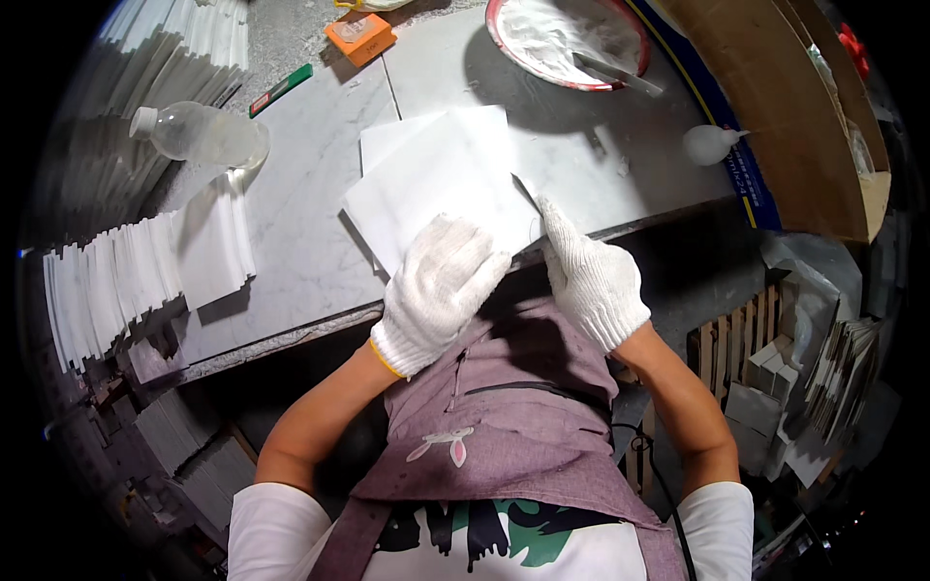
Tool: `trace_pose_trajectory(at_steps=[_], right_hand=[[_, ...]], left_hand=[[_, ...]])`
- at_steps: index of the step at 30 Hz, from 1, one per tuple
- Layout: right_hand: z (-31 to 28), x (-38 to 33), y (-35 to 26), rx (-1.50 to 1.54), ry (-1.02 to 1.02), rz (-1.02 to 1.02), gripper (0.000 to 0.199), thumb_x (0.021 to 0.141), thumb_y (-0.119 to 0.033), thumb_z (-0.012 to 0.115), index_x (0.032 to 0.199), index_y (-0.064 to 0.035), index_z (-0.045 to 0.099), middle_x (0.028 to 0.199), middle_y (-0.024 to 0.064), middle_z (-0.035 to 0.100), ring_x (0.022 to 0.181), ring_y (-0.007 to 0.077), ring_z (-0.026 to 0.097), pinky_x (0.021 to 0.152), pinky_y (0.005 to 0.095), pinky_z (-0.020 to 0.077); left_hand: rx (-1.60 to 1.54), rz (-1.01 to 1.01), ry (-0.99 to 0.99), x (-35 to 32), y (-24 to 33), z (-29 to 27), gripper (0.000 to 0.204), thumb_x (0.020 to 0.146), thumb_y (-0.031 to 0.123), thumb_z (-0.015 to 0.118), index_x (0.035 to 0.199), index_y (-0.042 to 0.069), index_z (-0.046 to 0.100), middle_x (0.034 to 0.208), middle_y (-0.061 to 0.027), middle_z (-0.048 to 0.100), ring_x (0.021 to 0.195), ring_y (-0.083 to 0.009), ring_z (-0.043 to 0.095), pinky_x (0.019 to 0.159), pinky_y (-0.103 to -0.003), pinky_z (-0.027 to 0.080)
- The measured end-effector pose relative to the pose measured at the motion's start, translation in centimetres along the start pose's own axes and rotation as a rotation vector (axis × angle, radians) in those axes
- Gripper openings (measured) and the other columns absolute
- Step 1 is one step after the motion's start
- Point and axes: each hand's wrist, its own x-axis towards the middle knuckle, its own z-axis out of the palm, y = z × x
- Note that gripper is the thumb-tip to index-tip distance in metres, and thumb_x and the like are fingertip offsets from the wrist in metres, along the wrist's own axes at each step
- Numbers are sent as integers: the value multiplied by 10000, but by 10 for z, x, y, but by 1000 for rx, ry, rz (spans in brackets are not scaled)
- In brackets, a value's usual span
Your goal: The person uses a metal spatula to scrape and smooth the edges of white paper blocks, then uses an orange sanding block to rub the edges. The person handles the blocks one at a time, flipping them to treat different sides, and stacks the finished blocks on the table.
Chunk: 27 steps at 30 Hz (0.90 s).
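Observation:
A square white tile (436,179) lies askew over another white tile (380,140) near the table's front edge. My left hand (441,286), in a white knitted glove, rests flat on the upper tile's near part, fingers stretched out. My gloved right hand (591,276) is closed, its index finger extended along a thin dark-bladed tool (525,191). The blade meets the upper tile's right edge. Its handle is hidden inside the glove, so I cannot make out its exact kind.
Rows of white tiles (116,286) stand on edge at left, beside a clear plastic bottle (208,136) on its side. Farther back are a green slim box (281,90), an orange box (359,39) and a red-rimmed bowl (496,44) of white powder. A white squeeze bulb (710,145) and cardboard box (785,107) sit right.

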Motion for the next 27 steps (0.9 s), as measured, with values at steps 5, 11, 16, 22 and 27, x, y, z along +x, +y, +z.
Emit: trace_pose_trajectory(at_steps=[5, 11, 16, 22, 27], right_hand=[[1, -5, 3, 183, 11, 117, 537, 925, -153, 551, 1445, -170, 418, 746, 150, 654, 589, 307, 648, 535, 410, 509], [-12, -56, 13, 840, 100, 626, 588, 979, -119, 477, 1534, -161, 289, 762, 62, 626, 590, 139, 605, 573, 289, 525], [-19, -82, 12, 1289, 127, 774, 544, 1009, -105, 441, 1534, -120, 296, 866, 40, 644, 645, 64, 589, 552, 178, 477], [-11, -73, 1, 1443, 94, 680, 343, 1026, -203, 506, 1326, -40, 544, 1011, 68, 692, 726, 75, 647, 612, 200, 507], [3, -58, -9, 1471, 110, 458, 311, 1026, -206, 511, 1269, -22, 573, 1164, 76, 675, 874, 150, 687, 711, 250, 539]], left_hand=[[144, -24, -16, -8, 3, -1, 411, 721, 73, 679, 1131, 68, 647, 1155, -125, 586, 1106, -344, 575, 986, -511, 471], [400, -71, -90, 6, 17, -12, 425, 719, 89, 646, 1143, 64, 623, 1176, -133, 575, 1127, -353, 546, 985, -511, 457], [330, -17, -118, 14, 17, -30, 413, 662, 3, 679, 1066, 22, 593, 1103, -153, 595, 1059, -385, 576, 907, -481, 496], [252, 48, -135, 38, 13, -71, 443, 667, -12, 687, 1102, 19, 607, 1063, -164, 621, 1012, -377, 614, 868, -427, 520], [269, 60, -175, 34, 14, -67, 443, 677, 7, 678, 1112, 16, 600, 1033, -167, 635, 978, -369, 631, 860, -434, 530]])
